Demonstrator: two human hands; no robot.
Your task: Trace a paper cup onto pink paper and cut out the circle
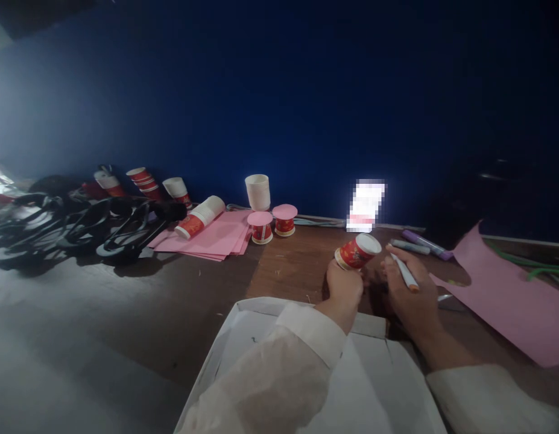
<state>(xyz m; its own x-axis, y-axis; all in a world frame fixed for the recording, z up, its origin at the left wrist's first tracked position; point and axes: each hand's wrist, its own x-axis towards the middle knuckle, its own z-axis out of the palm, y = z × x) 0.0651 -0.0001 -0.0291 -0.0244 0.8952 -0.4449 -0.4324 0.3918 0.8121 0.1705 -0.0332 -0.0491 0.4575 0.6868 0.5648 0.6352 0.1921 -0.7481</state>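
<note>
A red paper cup with a white end (358, 251) is tilted up to the right in my left hand (345, 286), whose fingers are wrapped round its lower side. Close by on the right, my right hand (410, 289) grips a white marker with an orange end (404, 272), its tip pointing up and left toward the cup. Two short red cups, each topped by a pink paper disc, the left one (262, 228) and the right one (284, 220), stand left of my hands. Behind them is a plain white cup (258, 191).
Pink sheets (216, 238) lie under stacked cups (200, 217). Black straps (120, 232) and more cups fill the left. A white box (247, 316) is beneath my forearms. Right are purple (426, 244) and grey markers (410, 246), and cut pink paper (509, 295).
</note>
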